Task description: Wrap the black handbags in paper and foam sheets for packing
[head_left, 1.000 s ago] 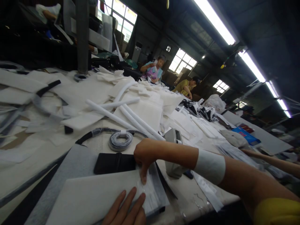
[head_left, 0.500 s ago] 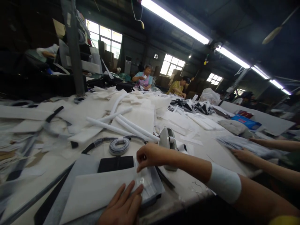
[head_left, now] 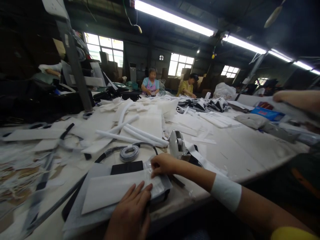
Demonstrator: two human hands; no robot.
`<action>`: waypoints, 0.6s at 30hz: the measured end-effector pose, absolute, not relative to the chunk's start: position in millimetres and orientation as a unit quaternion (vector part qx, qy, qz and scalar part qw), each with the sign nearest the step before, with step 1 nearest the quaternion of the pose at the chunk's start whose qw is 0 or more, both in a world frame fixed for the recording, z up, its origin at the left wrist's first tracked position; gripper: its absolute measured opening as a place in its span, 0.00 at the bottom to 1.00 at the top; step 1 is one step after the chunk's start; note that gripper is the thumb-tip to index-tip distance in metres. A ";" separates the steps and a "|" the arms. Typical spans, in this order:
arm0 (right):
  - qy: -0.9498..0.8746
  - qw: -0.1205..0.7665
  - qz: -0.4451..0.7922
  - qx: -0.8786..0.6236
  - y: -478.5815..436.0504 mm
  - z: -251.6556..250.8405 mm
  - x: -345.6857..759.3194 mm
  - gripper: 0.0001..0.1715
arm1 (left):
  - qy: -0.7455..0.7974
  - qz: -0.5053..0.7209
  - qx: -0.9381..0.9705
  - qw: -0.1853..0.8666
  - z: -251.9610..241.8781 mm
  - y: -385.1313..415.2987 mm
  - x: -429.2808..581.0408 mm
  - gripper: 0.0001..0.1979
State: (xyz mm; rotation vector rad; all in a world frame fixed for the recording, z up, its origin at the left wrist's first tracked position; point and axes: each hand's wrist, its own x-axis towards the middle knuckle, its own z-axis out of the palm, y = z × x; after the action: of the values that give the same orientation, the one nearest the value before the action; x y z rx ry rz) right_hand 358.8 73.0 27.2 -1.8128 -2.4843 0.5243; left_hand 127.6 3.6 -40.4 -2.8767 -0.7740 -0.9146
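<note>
Spread flat, my left hand presses on a white foam sheet near the table's front edge. My right hand is closed in a pinch at the edge of clear plastic film lying over the sheet's right end. Exactly how much film sits between those fingers is hidden. Beneath the sheet is a translucent white wrapping, and a black flat piece shows behind it. Just beyond my right hand stands a grey tape dispenser. A wrapped coil lies behind the black piece.
White foam tubes and piled foam sheets cover the table's middle. Wrapped grey strips lie at left beside a metal post. A co-worker's arm reaches in at right; two people work across the table.
My right hand stays pinched at the film, and my left hand stays flat on the sheet. At right, the co-worker's arm has risen with a pale, blurred item. The camera view has shifted.
</note>
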 end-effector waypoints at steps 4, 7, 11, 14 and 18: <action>-0.774 0.109 0.099 -0.615 30.4 19.7 354.0 0.11 | -0.246 -0.283 -0.927 0.024 -32.8 1.9 127.7 0.28; -0.811 0.224 0.073 -0.535 -16.8 -6.1 341.3 0.16 | -0.256 -0.287 -0.923 0.003 -29.8 0.1 128.7 0.27; -0.854 0.248 -0.085 -0.451 -51.9 -54.6 330.9 0.32 | -0.254 -0.296 -0.920 -0.037 -33.7 0.0 126.5 0.24; -0.854 0.241 -0.160 -0.433 -49.4 -73.4 331.8 0.32 | -0.254 -0.271 -0.928 -0.037 -33.7 4.9 110.7 0.23; -0.853 0.258 -0.186 -0.414 -42.5 -74.6 334.6 0.30 | -0.249 -0.147 -0.952 0.103 -17.1 15.3 63.8 0.31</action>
State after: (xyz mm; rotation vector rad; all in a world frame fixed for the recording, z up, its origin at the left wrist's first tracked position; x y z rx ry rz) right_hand 334.6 -42.5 -74.6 -1.1225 -2.3140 -0.5033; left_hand 63.8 15.3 -17.1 -2.8088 -0.7339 -0.4334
